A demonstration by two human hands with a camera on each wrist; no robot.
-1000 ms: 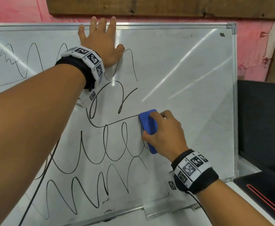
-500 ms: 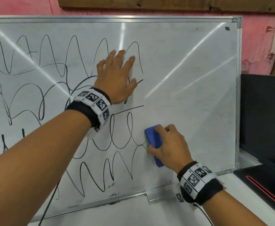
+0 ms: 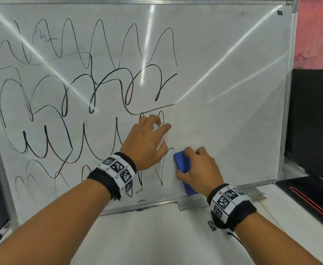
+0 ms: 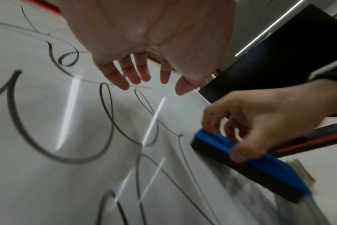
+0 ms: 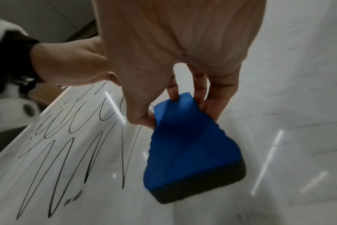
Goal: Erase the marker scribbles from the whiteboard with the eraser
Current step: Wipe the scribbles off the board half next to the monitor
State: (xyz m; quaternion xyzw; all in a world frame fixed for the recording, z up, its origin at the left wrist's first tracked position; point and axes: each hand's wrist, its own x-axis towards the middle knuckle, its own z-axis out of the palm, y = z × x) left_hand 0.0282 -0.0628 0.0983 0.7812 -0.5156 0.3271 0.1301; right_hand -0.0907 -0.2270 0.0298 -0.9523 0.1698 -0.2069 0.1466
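A whiteboard (image 3: 223, 54) leans in front of me, its left and middle covered with black marker scribbles (image 3: 76, 88). My right hand (image 3: 197, 169) grips a blue eraser (image 3: 182, 165) with a dark felt base, pressed flat on the board near its lower edge. The eraser (image 5: 187, 144) fills the right wrist view, thumb on one side and fingers on the other. The eraser (image 4: 241, 153) also shows in the left wrist view. My left hand (image 3: 149, 142) hovers with spread fingers just left of it, over the scribbles. The board's right half is wiped white.
The board stands on a white table (image 3: 156, 236). A black device with a red line (image 3: 313, 197) lies at the right, and a dark panel (image 3: 313, 115) stands behind it. A metal tray clip (image 3: 191, 202) sits under the board's lower edge.
Both hands have come down the board. The left hand slid from the top edge to beside the eraser; the right hand dragged the eraser to the lower edge, wiping scribble ends.
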